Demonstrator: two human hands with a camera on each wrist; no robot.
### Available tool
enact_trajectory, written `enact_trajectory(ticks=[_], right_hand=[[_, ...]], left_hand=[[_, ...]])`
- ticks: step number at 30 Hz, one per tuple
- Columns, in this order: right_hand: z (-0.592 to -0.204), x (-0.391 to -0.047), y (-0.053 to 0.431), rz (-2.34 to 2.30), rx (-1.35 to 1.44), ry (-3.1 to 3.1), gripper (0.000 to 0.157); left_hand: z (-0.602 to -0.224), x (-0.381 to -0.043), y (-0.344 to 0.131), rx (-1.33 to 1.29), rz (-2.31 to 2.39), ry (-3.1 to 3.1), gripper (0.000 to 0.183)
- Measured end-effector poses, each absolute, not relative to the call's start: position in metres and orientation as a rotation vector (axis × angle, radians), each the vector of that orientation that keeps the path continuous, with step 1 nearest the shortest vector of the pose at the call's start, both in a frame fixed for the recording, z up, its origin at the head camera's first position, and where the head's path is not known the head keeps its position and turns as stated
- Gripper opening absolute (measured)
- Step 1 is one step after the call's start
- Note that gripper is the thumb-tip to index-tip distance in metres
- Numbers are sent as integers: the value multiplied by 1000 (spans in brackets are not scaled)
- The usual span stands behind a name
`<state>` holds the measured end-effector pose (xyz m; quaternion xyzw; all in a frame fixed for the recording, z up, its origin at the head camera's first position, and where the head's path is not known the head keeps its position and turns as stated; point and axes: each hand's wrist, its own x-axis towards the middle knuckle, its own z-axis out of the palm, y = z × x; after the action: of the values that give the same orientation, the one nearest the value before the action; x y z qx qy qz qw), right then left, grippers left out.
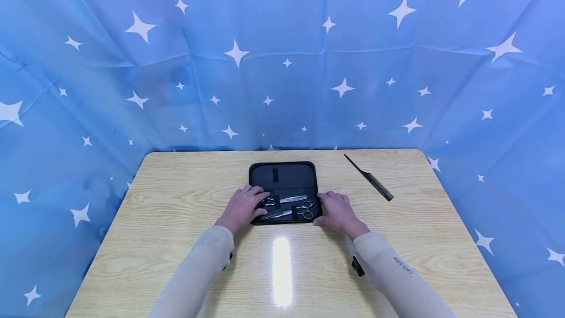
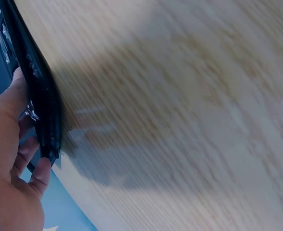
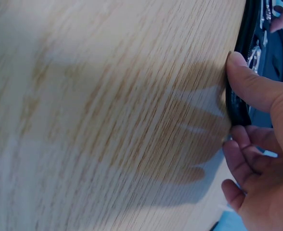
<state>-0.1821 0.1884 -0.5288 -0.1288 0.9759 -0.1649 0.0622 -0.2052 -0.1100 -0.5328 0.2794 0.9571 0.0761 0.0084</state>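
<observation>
An open black zip case (image 1: 291, 175) lies on the table, its flap spread toward the back. Two pairs of hairdressing scissors rest under straps in its near half: the upper scissors (image 1: 295, 199) point right, the lower scissors (image 1: 279, 215) point left. My left hand (image 1: 242, 208) grips the case's left side, thumb reaching over the near part and partly covering the scissors' left ends. In the left wrist view, the fingers of this hand (image 2: 6, 149) bend at the case edge. My right hand (image 1: 339, 213) holds the near right corner, thumb on the front edge (image 3: 237, 108), fingertips against the side.
A black tail comb (image 1: 375, 183) lies to the right of the case, its thin tail pointing to the back left. The wooden table (image 1: 176, 259) ends at a blue star-patterned curtain (image 1: 282, 82). A bright light reflection falls on the tabletop in front of the case.
</observation>
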Motion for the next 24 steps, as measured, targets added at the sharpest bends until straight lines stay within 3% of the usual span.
enact_trajectory(ticks=[24], right_hand=[[-524, -182, 185, -454, -361, 2922, 85]], left_hand=[[-531, -201, -105, 773, 210, 2990, 53]])
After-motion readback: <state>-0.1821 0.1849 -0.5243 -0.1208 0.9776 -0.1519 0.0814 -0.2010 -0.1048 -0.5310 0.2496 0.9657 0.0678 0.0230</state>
